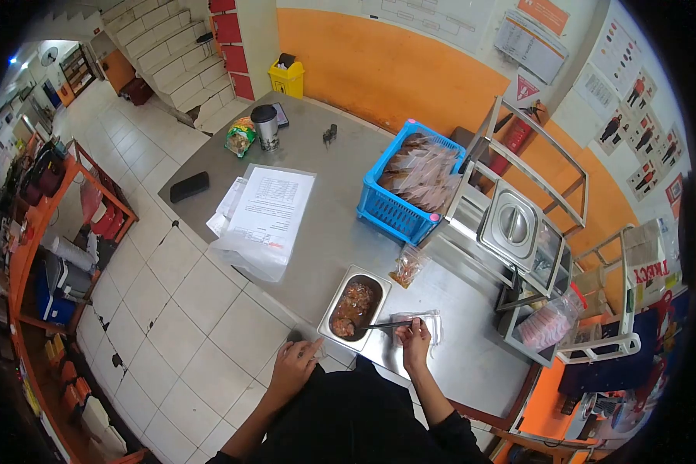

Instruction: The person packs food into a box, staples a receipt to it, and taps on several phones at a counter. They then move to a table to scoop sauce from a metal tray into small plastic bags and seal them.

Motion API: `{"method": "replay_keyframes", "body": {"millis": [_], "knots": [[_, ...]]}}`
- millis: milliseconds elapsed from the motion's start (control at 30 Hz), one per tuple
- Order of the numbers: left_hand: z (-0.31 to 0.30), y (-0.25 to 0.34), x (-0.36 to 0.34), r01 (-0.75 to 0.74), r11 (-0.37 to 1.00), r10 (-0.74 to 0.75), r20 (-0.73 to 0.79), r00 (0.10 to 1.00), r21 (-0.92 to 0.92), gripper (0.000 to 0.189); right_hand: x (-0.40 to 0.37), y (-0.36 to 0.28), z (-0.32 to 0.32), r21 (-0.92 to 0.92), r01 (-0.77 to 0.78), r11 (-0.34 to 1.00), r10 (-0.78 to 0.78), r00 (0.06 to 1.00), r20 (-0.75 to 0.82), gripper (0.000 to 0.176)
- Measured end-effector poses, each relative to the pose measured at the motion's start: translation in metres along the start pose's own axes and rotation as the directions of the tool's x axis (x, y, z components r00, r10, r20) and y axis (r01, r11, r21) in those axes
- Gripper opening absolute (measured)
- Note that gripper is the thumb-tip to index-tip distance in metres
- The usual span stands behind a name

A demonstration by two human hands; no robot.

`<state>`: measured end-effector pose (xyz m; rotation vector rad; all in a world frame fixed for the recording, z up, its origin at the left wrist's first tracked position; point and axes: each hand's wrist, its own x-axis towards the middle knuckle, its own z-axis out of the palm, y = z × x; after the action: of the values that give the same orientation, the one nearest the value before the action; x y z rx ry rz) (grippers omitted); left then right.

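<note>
1. My right forearm rises from the lower right of the view, angled up and slightly left, and ends in my right grip [416,345] just beyond the near edge of the bench [472,387]. The back of the hand is partly turned up and the fingers curl inward.
2. My right grip is closed around the dark handle of a utensil [387,325], with thumb and fingers together near its right end.
3. My left forearm reaches up and to the right from the bottom of the view. My left grip [292,366] is bent at the knuckles, its fingers directed right, toward the steel pan [387,288].
4. Something thin and see-through shows by my left fingertips; I cannot tell whether that grip is pinching it or is merely near it.
5. The utensil runs left from my right grip, nearly level in the view, crosses the rim of the pan and meets the chunky red-brown food [357,298] inside.
6. The pan sits on the bench to the left of my right grip and up and to the right of my left grip. The food lies within its walls, apart from both.
7. Clear flat plastic [433,334] lies on the bench under and beside my right grip.
8. Farther off, beyond the pan, are a filled clear bag [407,267] and a blue basket [394,215] holding many packed pouches [425,174].
</note>
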<state>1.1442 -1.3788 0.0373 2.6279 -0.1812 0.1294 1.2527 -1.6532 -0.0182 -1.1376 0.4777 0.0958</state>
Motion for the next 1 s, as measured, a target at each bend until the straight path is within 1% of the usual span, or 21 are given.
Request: {"method": "replay_keyframes", "body": {"millis": [33, 133, 167, 267, 367, 467, 567, 633, 667, 733, 800, 867, 967, 1000], "knots": [[0.001, 0.000, 0.000, -0.002, 1.000, 0.002, 0.007, 1.000, 0.015, 0.055, -0.004, 0.000, 0.005, -0.074, 0.040, 0.996, -0.039, 0.999, 0.010, 0.023], [0.004, -0.001, 0.000, 0.000, 1.000, 0.000, 0.035, 0.999, 0.020, 0.056, -0.012, 0.005, 0.015, -0.094, 0.167, 0.982, -0.166, 0.986, 0.013, 0.027], [0.005, -0.002, 0.000, 0.001, 1.000, -0.002, 0.040, 0.999, 0.019, 0.056, -0.016, 0.002, 0.019, -0.122, 0.183, 0.975, -0.184, 0.983, 0.007, 0.029], [0.006, -0.002, 0.000, 0.001, 1.000, -0.002, 0.044, 0.999, 0.017, 0.056, -0.018, -0.002, 0.025, -0.087, 0.193, 0.977, -0.193, 0.981, 0.011, 0.028], [0.005, -0.003, 0.001, -0.007, 1.000, 0.006, 0.030, 1.000, 0.009, 0.056, -0.012, 0.002, 0.021, 0.028, 0.112, 0.993, -0.111, 0.993, -0.027, 0.026], [-0.001, -0.002, 0.003, -0.005, 1.000, 0.005, 0.015, 1.000, -0.008, 0.054, -0.004, 0.004, 0.014, 0.121, -0.034, 0.992, 0.047, 0.993, -0.104, 0.023], [-0.013, 0.003, 0.008, 0.014, 0.998, -0.016, -0.035, 0.999, -0.060, 0.049, -0.003, -0.003, 0.008, 0.179, -0.099, 0.979, 0.119, 0.987, -0.108, 0.021], [-0.018, 0.003, 0.011, 0.034, 0.992, -0.044, -0.076, 0.996, -0.125, 0.046, 0.003, 0.005, -0.005, 0.153, -0.115, 0.982, 0.125, 0.990, -0.058, 0.020], [-0.021, 0.003, 0.013, 0.036, 0.991, -0.049, -0.096, 0.994, -0.128, 0.045, 0.006, 0.013, -0.014, 0.139, -0.124, 0.982, 0.130, 0.991, -0.033, 0.020], [-0.025, 0.003, 0.017, 0.042, 0.990, -0.060, -0.138, 0.989, -0.134, 0.043, 0.017, 0.039, -0.037, -0.008, 0.015, 1.000, -0.015, 1.000, 0.012, 0.020], [-0.025, -0.001, 0.017, 0.045, 0.990, -0.066, -0.165, 0.984, -0.130, 0.044, 0.012, 0.031, -0.031, 0.040, 0.000, 0.999, 0.000, 1.000, -0.003, 0.020], [-0.027, -0.003, 0.018, 0.046, 0.991, -0.068, -0.180, 0.981, -0.126, 0.044, 0.000, 0.012, -0.017, 0.285, -0.154, 0.946, 0.179, 0.982, -0.065, 0.019], [-0.030, -0.002, 0.020, 0.037, 0.992, -0.061, -0.191, 0.980, -0.124, 0.044, 0.001, 0.017, -0.021, 0.312, -0.151, 0.938, 0.175, 0.983, -0.049, 0.019], [-0.030, -0.002, 0.020, 0.035, 0.992, -0.058, -0.197, 0.979, -0.123, 0.044, 0.001, 0.015, -0.020, 0.307, -0.123, 0.944, 0.141, 0.989, -0.037, 0.019]]}}
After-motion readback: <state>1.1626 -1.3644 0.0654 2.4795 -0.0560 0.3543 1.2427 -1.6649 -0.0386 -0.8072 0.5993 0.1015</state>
